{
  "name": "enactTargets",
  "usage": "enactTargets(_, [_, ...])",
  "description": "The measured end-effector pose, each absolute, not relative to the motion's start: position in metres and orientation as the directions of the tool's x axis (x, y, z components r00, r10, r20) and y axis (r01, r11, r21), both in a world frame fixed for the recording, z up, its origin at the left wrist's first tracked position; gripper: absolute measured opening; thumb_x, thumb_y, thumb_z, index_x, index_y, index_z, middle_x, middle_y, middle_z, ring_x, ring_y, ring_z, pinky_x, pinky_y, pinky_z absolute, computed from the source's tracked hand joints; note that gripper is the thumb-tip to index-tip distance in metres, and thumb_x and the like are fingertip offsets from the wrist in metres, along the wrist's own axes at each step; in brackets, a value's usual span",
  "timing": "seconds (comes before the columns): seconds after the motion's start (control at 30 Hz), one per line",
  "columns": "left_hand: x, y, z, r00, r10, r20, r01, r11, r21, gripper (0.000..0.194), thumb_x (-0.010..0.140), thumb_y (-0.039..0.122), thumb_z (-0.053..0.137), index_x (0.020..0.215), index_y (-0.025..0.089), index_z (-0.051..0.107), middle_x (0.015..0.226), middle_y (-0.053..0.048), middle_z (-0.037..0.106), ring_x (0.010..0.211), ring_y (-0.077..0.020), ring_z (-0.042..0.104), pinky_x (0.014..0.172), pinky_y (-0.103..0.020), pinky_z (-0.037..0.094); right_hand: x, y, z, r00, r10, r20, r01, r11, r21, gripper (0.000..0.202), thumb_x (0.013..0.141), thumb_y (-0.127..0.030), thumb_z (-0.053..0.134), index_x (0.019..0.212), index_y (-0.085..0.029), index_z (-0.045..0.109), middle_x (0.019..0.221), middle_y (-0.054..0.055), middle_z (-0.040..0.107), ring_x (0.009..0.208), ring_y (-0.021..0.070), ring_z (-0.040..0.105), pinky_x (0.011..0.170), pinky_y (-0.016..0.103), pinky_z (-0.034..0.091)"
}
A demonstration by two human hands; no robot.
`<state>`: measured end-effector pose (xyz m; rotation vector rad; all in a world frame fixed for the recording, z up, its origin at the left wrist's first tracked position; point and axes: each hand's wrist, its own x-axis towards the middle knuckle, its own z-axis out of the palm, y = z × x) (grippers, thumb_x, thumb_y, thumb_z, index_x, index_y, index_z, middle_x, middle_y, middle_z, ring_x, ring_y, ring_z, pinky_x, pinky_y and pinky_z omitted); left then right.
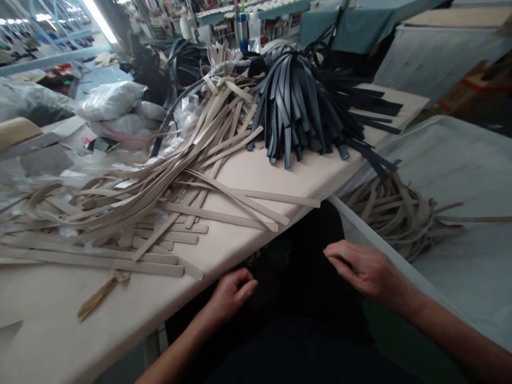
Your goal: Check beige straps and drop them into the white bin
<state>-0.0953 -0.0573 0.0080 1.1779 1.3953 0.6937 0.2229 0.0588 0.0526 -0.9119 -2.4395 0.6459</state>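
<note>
My left hand (235,292) is loosely curled by the table's front edge, over my dark clothing, with nothing showing in it. My right hand (366,269) hangs beyond the edge, beside the white bin; thumb and forefinger tips come together with nothing visible between them. On the table (132,314) lies a tangled heap of beige straps (160,186), some ends reaching toward the front edge. Behind them to the right is a thick bundle of dark blue-black straps (298,106). Neither hand touches the straps.
A white-lined bin (460,176) at the right holds more beige straps (400,213). Plastic-wrapped bundles (114,101) lie at the left back. A brownish twisted scrap (100,296) rests on the near table. Bottles (254,33) stand behind the straps.
</note>
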Motion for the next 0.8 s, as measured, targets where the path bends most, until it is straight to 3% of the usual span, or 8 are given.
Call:
enactTargets(0.13, [-0.083, -0.049, 0.007, 0.166, 0.890, -0.424, 0.094, 0.414, 0.906, 0.040, 0.085, 0.056, 0.059, 0.079, 0.016, 0.060, 0.075, -0.002, 0.061, 0.072, -0.0161, 0.055, 0.070, -0.029, 0.043, 0.192, 0.086, 0.064, -0.593, 0.622, 0.511, 0.514, 0.782, -0.353, 0.025, 0.099, -0.018, 0.054, 0.124, -0.020, 0.058, 0.128, 0.012, 0.063, 0.115, 0.0266, 0.062, 0.102, 0.041, 0.049])
enactTargets(0.27, [-0.064, -0.039, 0.016, 0.258, 0.874, -0.412, -0.035, 0.434, 0.900, 0.041, 0.081, 0.056, 0.066, 0.086, 0.015, 0.064, 0.079, -0.003, 0.065, 0.072, -0.0147, 0.057, 0.072, -0.028, 0.045, 0.172, 0.119, 0.053, -0.580, 0.681, 0.448, 0.692, 0.701, -0.170, 0.048, 0.095, -0.024, 0.060, 0.140, -0.012, 0.050, 0.139, 0.018, 0.054, 0.123, 0.0358, 0.055, 0.105, 0.051, 0.047])
enactTargets(0.37, [-0.046, -0.028, 0.028, 0.313, 0.874, -0.372, -0.192, 0.442, 0.876, 0.043, 0.077, 0.054, 0.073, 0.094, 0.015, 0.066, 0.084, -0.004, 0.067, 0.071, -0.0130, 0.058, 0.072, -0.028, 0.046, 0.166, 0.134, 0.045, -0.541, 0.736, 0.406, 0.747, 0.643, -0.169, 0.036, 0.098, -0.024, 0.057, 0.133, -0.014, 0.058, 0.128, 0.018, 0.059, 0.113, 0.0326, 0.060, 0.093, 0.042, 0.052])
enactTargets(0.47, [-0.029, -0.010, 0.035, 0.262, 0.895, -0.362, -0.288, 0.430, 0.856, 0.048, 0.077, 0.051, 0.075, 0.108, 0.015, 0.065, 0.097, -0.007, 0.070, 0.078, -0.0139, 0.061, 0.076, -0.029, 0.048, 0.164, 0.144, 0.043, -0.514, 0.742, 0.431, 0.745, 0.635, -0.204, 0.027, 0.105, -0.027, 0.045, 0.120, -0.018, 0.066, 0.111, 0.013, 0.066, 0.098, 0.0290, 0.064, 0.081, 0.038, 0.052])
enactTargets(0.6, [-0.006, 0.011, 0.046, 0.193, 0.914, -0.356, -0.378, 0.404, 0.833, 0.061, 0.083, 0.055, 0.068, 0.130, 0.017, 0.057, 0.130, -0.017, 0.065, 0.110, -0.0247, 0.063, 0.088, -0.035, 0.049, 0.169, 0.131, 0.065, -0.505, 0.727, 0.464, 0.709, 0.657, -0.257, 0.033, 0.106, -0.026, 0.036, 0.105, -0.017, 0.067, 0.089, 0.013, 0.067, 0.077, 0.0285, 0.064, 0.065, 0.037, 0.045])
enactTargets(0.7, [0.010, 0.019, 0.052, 0.144, 0.912, -0.385, -0.492, 0.404, 0.772, 0.061, 0.083, 0.061, 0.066, 0.130, 0.024, 0.059, 0.137, -0.015, 0.062, 0.128, -0.0315, 0.057, 0.101, -0.046, 0.047, 0.175, 0.098, 0.084, -0.497, 0.707, 0.504, 0.762, 0.633, -0.136, 0.031, 0.102, -0.018, 0.038, 0.082, -0.021, 0.062, 0.073, 0.006, 0.063, 0.066, 0.0214, 0.060, 0.058, 0.032, 0.042])
enactTargets(0.8, [0.025, 0.054, 0.043, 0.181, 0.970, -0.163, -0.438, 0.228, 0.870, 0.044, 0.081, 0.064, 0.066, 0.110, 0.031, 0.070, 0.132, -0.009, 0.066, 0.129, -0.0323, 0.055, 0.102, -0.049, 0.049, 0.183, 0.089, 0.075, -0.534, 0.685, 0.495, 0.796, 0.605, 0.021, 0.020, 0.090, -0.022, 0.060, 0.071, -0.023, 0.054, 0.066, -0.003, 0.061, 0.060, 0.0159, 0.057, 0.049, 0.029, 0.037])
